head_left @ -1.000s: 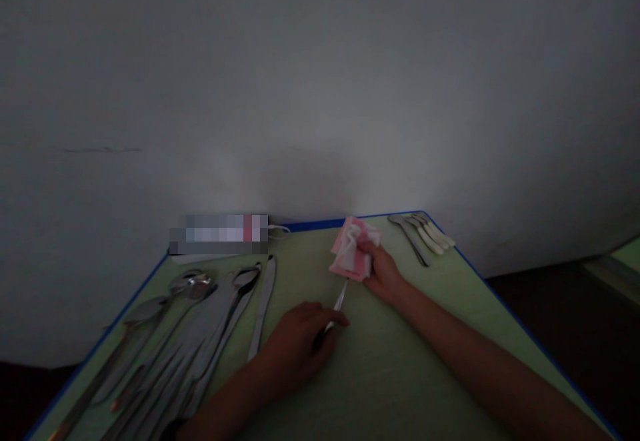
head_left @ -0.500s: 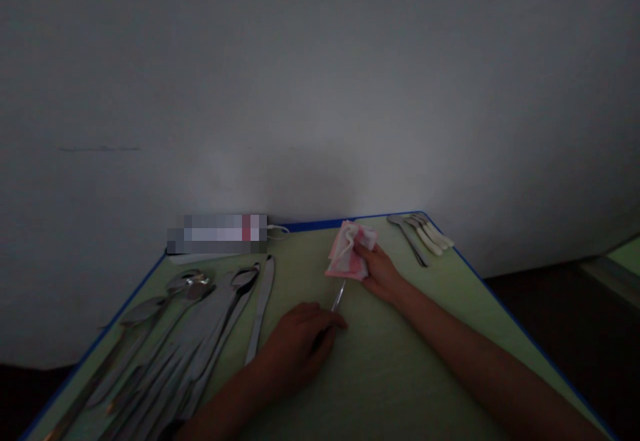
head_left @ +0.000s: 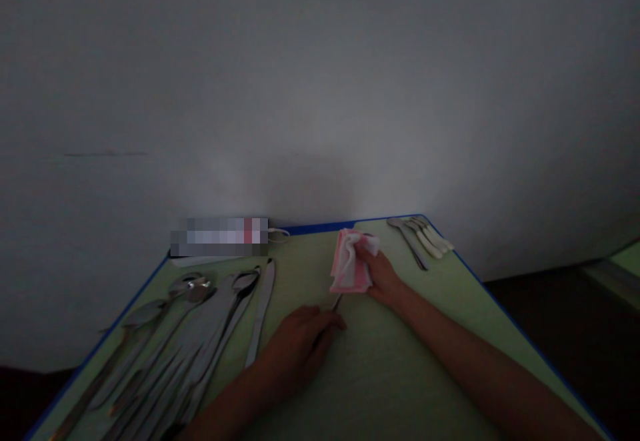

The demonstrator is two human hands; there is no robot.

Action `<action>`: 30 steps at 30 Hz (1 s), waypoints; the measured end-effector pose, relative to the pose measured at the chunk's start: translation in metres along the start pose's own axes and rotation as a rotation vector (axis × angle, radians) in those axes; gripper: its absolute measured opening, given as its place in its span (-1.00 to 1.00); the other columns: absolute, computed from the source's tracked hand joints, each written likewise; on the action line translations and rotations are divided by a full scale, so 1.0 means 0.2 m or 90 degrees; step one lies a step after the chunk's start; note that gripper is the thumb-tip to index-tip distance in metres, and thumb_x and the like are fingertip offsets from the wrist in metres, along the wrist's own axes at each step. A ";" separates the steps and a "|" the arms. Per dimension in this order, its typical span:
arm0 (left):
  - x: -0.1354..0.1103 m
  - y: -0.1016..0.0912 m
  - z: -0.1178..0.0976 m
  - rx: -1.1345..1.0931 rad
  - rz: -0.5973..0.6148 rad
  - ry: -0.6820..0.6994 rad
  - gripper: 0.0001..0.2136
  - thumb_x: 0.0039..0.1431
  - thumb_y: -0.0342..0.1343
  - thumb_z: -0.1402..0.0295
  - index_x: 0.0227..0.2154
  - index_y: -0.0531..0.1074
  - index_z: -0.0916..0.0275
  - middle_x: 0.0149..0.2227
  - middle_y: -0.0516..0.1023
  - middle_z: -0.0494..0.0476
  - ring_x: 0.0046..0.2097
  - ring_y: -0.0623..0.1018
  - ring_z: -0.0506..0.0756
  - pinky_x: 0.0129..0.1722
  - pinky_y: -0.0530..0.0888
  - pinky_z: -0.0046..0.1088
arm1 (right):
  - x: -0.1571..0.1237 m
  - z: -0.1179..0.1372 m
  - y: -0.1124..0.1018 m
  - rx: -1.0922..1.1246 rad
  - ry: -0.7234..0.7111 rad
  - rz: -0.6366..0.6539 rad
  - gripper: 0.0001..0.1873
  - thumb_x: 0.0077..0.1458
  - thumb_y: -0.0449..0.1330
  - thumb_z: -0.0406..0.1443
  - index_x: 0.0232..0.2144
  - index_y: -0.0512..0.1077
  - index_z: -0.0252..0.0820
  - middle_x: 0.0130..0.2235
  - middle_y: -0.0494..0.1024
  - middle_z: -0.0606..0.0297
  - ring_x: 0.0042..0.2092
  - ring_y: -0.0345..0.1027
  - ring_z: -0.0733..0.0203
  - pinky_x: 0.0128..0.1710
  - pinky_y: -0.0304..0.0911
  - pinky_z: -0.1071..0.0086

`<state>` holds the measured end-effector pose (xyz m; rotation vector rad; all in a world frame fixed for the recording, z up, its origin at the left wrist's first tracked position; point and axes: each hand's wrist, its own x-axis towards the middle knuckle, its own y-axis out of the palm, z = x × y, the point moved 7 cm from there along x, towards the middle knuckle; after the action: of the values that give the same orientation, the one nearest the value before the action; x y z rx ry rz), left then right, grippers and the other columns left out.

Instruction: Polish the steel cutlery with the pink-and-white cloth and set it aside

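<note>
My left hand (head_left: 300, 347) rests on the green table (head_left: 390, 374), its fingers closed round the handle of a thin metal utensil (head_left: 337, 302). The utensil's far end disappears under a pink and white cloth (head_left: 349, 262). My right hand (head_left: 383, 274) grips that cloth, bunched round the utensil's end, just beyond my left hand. Only a short stretch of metal shows between cloth and left fingers.
Several long metal spoons and a knife (head_left: 260, 314) lie spread over the table's left side. A few utensils with pale handles (head_left: 425, 237) lie at the far right corner. A blurred flat item (head_left: 220, 236) sits by the wall. The table has a blue edge (head_left: 520, 324).
The cloth in my right hand has slid down the utensil toward my left hand, so less metal shows between them. My left hand has stayed put.
</note>
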<state>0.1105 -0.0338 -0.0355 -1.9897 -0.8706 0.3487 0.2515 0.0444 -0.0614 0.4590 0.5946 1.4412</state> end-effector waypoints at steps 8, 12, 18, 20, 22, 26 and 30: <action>0.00 -0.01 0.01 -0.016 0.005 -0.018 -0.79 0.24 -0.17 0.39 -0.19 0.35 0.13 -0.27 0.48 0.07 -0.20 0.44 0.08 -0.14 0.34 -0.35 | 0.00 0.00 -0.02 -0.046 -0.055 -0.029 -0.66 -0.15 0.26 -0.11 -0.35 0.41 -0.22 -0.46 0.52 0.36 -0.43 0.37 0.29 -0.37 0.27 0.41; 0.00 -0.01 0.02 -0.026 0.005 -0.030 -0.78 0.25 -0.19 0.38 -0.21 0.36 0.13 -0.28 0.47 0.06 -0.21 0.44 0.08 -0.15 0.34 -0.36 | -0.01 -0.02 -0.02 -0.055 0.000 -0.008 -0.70 -0.26 0.32 -0.22 -0.42 0.41 -0.24 -0.53 0.49 0.39 -0.52 0.33 0.33 -0.46 0.25 0.43; 0.00 0.01 0.03 -0.006 0.004 -0.018 -0.79 0.25 -0.18 0.38 -0.22 0.36 0.13 -0.30 0.47 0.05 -0.21 0.44 0.08 -0.15 0.33 -0.37 | 0.00 -0.02 -0.03 -0.053 0.005 -0.015 -0.69 -0.32 0.33 -0.31 -0.41 0.41 -0.23 -0.51 0.51 0.39 -0.50 0.36 0.30 -0.47 0.26 0.44; 0.00 0.02 0.04 0.005 0.005 -0.017 -0.79 0.24 -0.18 0.39 -0.22 0.36 0.13 -0.30 0.47 0.06 -0.22 0.44 0.08 -0.16 0.33 -0.36 | 0.01 -0.02 -0.04 -0.040 -0.019 -0.029 -0.67 -0.28 0.33 -0.26 -0.37 0.41 -0.20 -0.47 0.52 0.39 -0.46 0.38 0.30 -0.41 0.28 0.43; 0.00 0.03 0.04 0.009 0.010 -0.012 -0.79 0.25 -0.19 0.39 -0.22 0.36 0.13 -0.30 0.47 0.06 -0.21 0.43 0.08 -0.16 0.32 -0.35 | 0.01 -0.02 -0.05 -0.033 -0.044 -0.048 -0.66 -0.24 0.31 -0.18 -0.35 0.41 -0.19 -0.44 0.53 0.38 -0.43 0.39 0.29 -0.37 0.28 0.42; 0.00 0.01 0.02 0.000 0.022 -0.005 -0.78 0.26 -0.21 0.37 -0.20 0.35 0.13 -0.29 0.47 0.07 -0.21 0.43 0.08 -0.15 0.32 -0.35 | 0.02 -0.03 -0.08 -0.032 -0.043 -0.104 -0.59 -0.14 0.22 -0.02 -0.31 0.40 -0.19 -0.42 0.54 0.32 -0.41 0.40 0.25 -0.38 0.29 0.38; 0.00 -0.01 0.00 -0.013 0.029 -0.023 -0.77 0.26 -0.21 0.37 -0.19 0.35 0.13 -0.28 0.47 0.07 -0.20 0.44 0.08 -0.16 0.33 -0.36 | 0.02 -0.04 -0.08 -0.005 -0.006 -0.121 -0.46 -0.10 0.11 0.09 -0.27 0.41 -0.23 -0.31 0.55 0.18 -0.31 0.42 0.19 -0.37 0.30 0.38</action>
<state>0.1094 -0.0330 -0.0331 -2.0298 -0.8559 0.4048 0.2589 0.0467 -0.0774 0.3919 0.6076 1.2597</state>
